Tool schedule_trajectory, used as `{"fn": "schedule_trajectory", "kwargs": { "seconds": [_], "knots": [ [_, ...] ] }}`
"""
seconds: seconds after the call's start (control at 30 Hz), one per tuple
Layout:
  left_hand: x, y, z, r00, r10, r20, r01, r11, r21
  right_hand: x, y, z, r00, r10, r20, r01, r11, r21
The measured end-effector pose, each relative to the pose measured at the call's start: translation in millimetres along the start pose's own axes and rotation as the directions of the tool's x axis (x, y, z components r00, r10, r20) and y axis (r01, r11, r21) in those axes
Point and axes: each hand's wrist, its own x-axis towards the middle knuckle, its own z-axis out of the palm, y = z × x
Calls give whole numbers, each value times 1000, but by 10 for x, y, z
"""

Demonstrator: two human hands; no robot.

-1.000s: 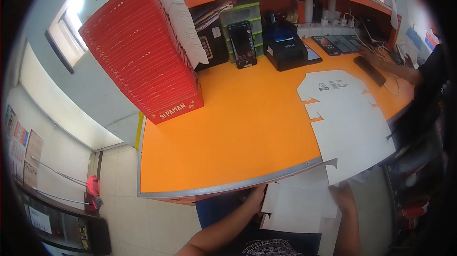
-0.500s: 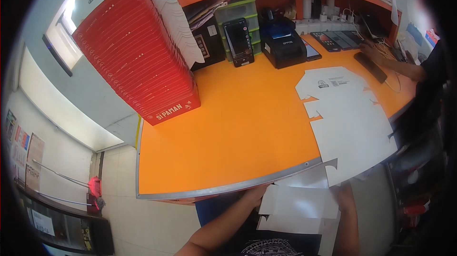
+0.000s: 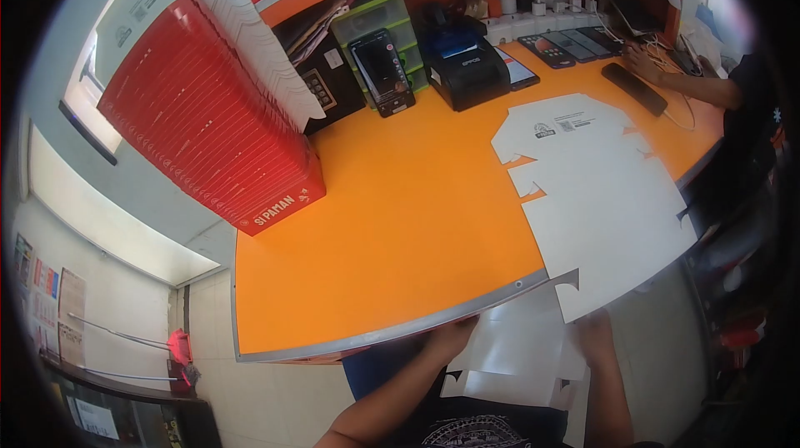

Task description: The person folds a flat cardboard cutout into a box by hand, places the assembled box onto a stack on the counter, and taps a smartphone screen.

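- Apparently the step in hand is folding: the person has a white card (image 3: 508, 354) below the near edge of the orange table (image 3: 400, 215), in front of the dark shirt, with creases dividing it into panels.
- The left hand (image 3: 455, 338) is at the card's upper left, close to the table edge; its fingertips are hidden, so whether they pinch the card cannot be told.
- The right hand (image 3: 594, 338) is at the card's right side, just below the near corner of a flat sheet (image 3: 600, 190); its fingers are blurred, and how tightly they close, or on what, cannot be told either.
- The flat sheet lies on the table with its near end jutting past the edge. It is white, notched along its sides and printed at the far end, and seems to be of the same kind as the card.
- As a judgement, the next move calls for both hands to bear evenly on opposite sides, so that the panels bend along their creases and the notched tabs come into line without tearing.
- It also calls for care with the right hand, since lifting it could knock the overhanging corner.
- A tall stack of red boxes (image 3: 208, 115) stands at the table's left, well apart from both hands.
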Motion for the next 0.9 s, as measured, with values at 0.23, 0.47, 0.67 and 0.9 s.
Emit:
{"fn": "schedule_trajectory", "kwargs": {
  "seconds": [0.23,0.47,0.67,0.9],
  "knots": [
    [131,-62,171,971,238,25,-229,897,379,-35,37,-46,993,-117,-12,111,964,-244],
    [180,176,203,978,192,84,-207,833,512,-119,-26,-12,970,-240,-32,218,923,-317],
    [209,177,225,965,192,181,-262,769,583,-114,27,-36,979,-204,-1,197,947,-254],
    [309,365,189,942,75,328,-243,827,508,-152,-114,9,972,-234,8,230,944,-236]
  ]
}}
